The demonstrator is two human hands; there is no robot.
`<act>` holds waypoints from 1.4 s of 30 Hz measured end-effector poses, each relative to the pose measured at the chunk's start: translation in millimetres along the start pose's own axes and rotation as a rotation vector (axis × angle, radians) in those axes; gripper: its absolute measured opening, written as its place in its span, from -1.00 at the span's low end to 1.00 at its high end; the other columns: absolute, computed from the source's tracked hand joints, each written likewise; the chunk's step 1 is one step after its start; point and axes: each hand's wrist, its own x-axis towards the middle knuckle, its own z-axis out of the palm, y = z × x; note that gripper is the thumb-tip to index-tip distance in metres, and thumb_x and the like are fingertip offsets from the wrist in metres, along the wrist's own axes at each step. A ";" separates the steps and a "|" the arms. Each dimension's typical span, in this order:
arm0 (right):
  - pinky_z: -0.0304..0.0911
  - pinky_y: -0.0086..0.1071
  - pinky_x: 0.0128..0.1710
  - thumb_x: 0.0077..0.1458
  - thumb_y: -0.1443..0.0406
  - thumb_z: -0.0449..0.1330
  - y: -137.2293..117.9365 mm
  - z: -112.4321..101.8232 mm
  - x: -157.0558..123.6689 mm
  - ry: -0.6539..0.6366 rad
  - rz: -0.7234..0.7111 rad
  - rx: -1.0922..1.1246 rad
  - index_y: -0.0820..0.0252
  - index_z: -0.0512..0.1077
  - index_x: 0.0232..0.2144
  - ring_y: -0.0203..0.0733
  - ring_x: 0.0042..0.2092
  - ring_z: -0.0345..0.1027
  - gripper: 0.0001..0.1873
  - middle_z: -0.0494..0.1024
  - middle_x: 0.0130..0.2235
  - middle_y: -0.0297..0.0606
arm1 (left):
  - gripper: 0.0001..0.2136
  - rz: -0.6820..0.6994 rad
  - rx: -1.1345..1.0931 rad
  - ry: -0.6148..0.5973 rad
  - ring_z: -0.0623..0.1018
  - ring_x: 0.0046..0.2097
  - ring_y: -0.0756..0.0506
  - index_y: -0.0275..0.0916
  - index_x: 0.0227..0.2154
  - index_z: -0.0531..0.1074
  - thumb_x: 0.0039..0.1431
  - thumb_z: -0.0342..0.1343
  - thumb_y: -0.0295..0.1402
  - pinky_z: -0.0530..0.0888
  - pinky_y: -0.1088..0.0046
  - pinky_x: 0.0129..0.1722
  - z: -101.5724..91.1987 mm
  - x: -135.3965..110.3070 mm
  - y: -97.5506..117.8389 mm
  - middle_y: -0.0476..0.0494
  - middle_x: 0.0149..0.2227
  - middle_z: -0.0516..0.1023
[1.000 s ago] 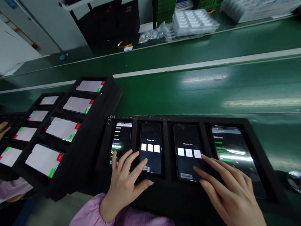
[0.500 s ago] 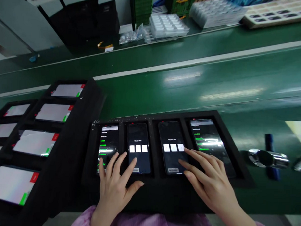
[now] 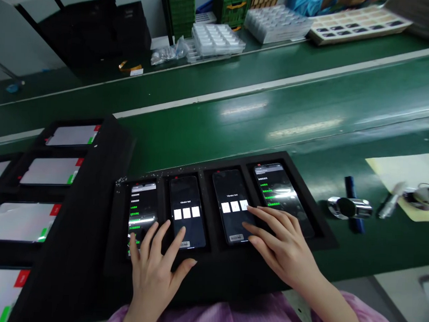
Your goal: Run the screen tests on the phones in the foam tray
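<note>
Several smartphones lie face up in the slots of a black foam tray (image 3: pixel 204 259) in front of me. The leftmost phone (image 3: pixel 142 203) shows a list with green lines, and so does the rightmost phone (image 3: pixel 283 194). Both the second phone (image 3: pixel 187 207) and the third phone (image 3: pixel 230 194) display "Vibrator test" above three white squares. My left hand (image 3: pixel 158 267) is spread, its fingertips over the lower parts of the two left phones. Over the third phone's right side, my right hand (image 3: pixel 285 243) has its fingers stretched out, the index fingertip at the right square. Neither hand grips anything.
At left, black foam trays (image 3: pixel 113 143) hold phones with white screens. On the green bench to the right are a shiny metal ring (image 3: pixel 350 208) on a blue object, a silver-ended tool (image 3: pixel 392 200) and a yellowish sheet (image 3: pixel 407 167). Clear plastic trays (image 3: pixel 217 39) stand at the back.
The camera view has shifted right, so the bench and trays appear further left. More of the sheet shows at right. Both hands keep nearly the same places over the phones.
</note>
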 end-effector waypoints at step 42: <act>0.32 0.05 0.14 0.44 0.31 0.09 51.4 -35.9 -51.5 0.160 0.241 -0.066 0.02 0.58 0.10 0.16 0.14 0.47 -0.66 0.56 0.20 -0.13 | -0.46 -0.223 -0.076 0.231 0.55 0.17 -0.28 -0.28 0.33 0.40 0.35 0.27 -0.23 0.18 -0.04 0.48 -13.9 -20.0 -21.6 -0.36 0.07 0.61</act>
